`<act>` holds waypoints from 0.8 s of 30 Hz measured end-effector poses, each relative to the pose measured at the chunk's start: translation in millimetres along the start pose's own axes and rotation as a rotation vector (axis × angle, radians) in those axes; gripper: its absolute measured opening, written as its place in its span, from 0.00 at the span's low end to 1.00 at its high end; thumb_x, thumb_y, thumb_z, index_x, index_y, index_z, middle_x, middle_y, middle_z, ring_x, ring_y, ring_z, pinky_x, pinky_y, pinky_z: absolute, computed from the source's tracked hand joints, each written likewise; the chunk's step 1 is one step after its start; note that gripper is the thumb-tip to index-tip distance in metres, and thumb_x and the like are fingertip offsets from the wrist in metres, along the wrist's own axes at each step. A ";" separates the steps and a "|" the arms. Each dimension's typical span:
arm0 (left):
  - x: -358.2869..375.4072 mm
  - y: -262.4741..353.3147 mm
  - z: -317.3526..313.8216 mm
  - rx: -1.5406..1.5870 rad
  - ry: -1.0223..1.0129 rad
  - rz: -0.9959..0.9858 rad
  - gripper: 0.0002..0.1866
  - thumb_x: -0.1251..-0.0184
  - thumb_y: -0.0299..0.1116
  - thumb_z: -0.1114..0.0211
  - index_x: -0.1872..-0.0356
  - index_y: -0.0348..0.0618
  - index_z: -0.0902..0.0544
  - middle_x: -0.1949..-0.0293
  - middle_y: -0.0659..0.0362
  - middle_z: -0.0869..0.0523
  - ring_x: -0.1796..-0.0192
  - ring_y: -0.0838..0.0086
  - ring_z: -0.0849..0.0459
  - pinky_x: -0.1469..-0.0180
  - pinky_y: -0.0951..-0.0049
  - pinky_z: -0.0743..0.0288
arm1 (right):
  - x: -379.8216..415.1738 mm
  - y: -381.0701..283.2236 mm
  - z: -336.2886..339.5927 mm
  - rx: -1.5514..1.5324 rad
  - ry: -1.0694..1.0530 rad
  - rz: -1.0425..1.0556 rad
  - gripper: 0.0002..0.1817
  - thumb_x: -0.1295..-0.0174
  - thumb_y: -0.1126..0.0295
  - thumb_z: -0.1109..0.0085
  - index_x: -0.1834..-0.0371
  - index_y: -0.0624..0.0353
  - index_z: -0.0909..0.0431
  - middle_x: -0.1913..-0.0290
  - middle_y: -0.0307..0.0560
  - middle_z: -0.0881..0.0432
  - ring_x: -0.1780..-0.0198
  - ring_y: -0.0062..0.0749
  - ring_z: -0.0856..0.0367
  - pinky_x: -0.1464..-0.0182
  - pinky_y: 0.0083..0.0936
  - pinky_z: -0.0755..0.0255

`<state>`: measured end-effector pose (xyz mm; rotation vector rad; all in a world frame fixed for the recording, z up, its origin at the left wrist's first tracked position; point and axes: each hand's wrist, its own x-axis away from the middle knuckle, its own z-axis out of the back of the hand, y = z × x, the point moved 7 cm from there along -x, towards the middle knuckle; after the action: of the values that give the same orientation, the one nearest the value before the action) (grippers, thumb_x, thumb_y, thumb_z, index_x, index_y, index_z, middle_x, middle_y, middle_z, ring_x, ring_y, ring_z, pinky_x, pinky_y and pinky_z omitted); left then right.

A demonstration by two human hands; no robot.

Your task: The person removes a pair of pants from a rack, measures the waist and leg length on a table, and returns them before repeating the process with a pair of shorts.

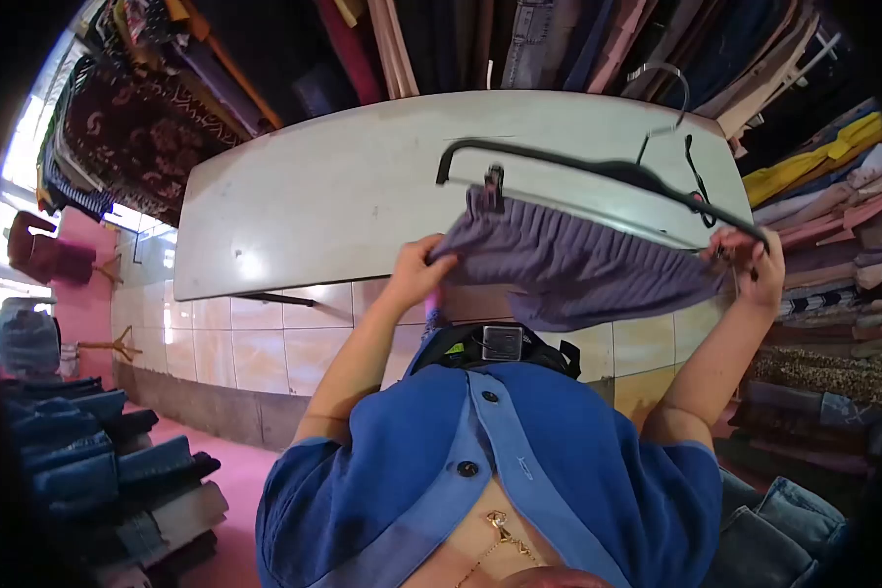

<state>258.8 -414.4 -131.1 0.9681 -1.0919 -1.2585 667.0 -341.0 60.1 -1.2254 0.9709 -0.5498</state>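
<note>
Purple ribbed garment (elastic-waisted), clipped along a black hanger.

The purple garment hid part of the tiled floor beneath it and some of the person's left fingers; its full cut could not be told from its bunched folds. The black hanger was slightly blurred, and the right hand covered part of its near end, so the grip of the clip there was unclear. A thin black item on the white table was too small to identify. The picture's top edge cut off the hanging clothes, while its dark rim swallowed the outer ends of the folded jeans and the stacked garments.
</note>
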 end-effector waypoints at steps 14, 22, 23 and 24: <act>-18.2 83.9 140.3 -0.121 0.647 -0.442 0.09 0.32 0.29 0.40 0.57 0.33 0.20 0.70 0.63 0.18 0.66 0.83 0.27 0.60 0.82 0.32 | -204.7 14.2 -9.5 0.325 0.202 -0.047 0.15 0.32 0.58 0.47 0.58 0.58 0.21 0.62 0.38 0.17 0.64 0.20 0.20 0.64 0.18 0.28; -101.5 38.0 166.3 -0.411 0.754 -0.234 0.24 0.39 0.28 0.38 0.40 0.48 0.29 0.52 0.48 0.23 0.47 0.63 0.24 0.43 0.68 0.34 | -343.0 158.9 -28.4 0.571 0.315 -0.111 0.13 0.34 0.59 0.44 0.57 0.56 0.21 0.70 0.40 0.18 0.69 0.21 0.21 0.65 0.21 0.28; -108.4 32.2 156.6 -0.633 0.813 -0.400 0.27 0.41 0.32 0.35 0.38 0.51 0.30 0.41 0.45 0.27 0.38 0.56 0.29 0.37 0.59 0.37 | -354.4 185.4 -30.5 0.696 0.342 -0.125 0.14 0.36 0.58 0.43 0.55 0.55 0.21 0.71 0.43 0.18 0.70 0.27 0.20 0.64 0.25 0.26; -116.5 18.4 148.8 -0.629 0.803 -0.393 0.27 0.41 0.32 0.35 0.38 0.51 0.30 0.41 0.45 0.27 0.38 0.56 0.29 0.37 0.59 0.37 | -355.9 214.6 -31.4 0.906 0.478 -0.100 0.16 0.37 0.56 0.42 0.50 0.51 0.23 0.68 0.46 0.18 0.66 0.35 0.19 0.60 0.32 0.26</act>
<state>119.1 -292.6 -89.9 1.0593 0.1297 -1.2235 429.6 -10.9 -31.5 -0.3244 0.8820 -1.2337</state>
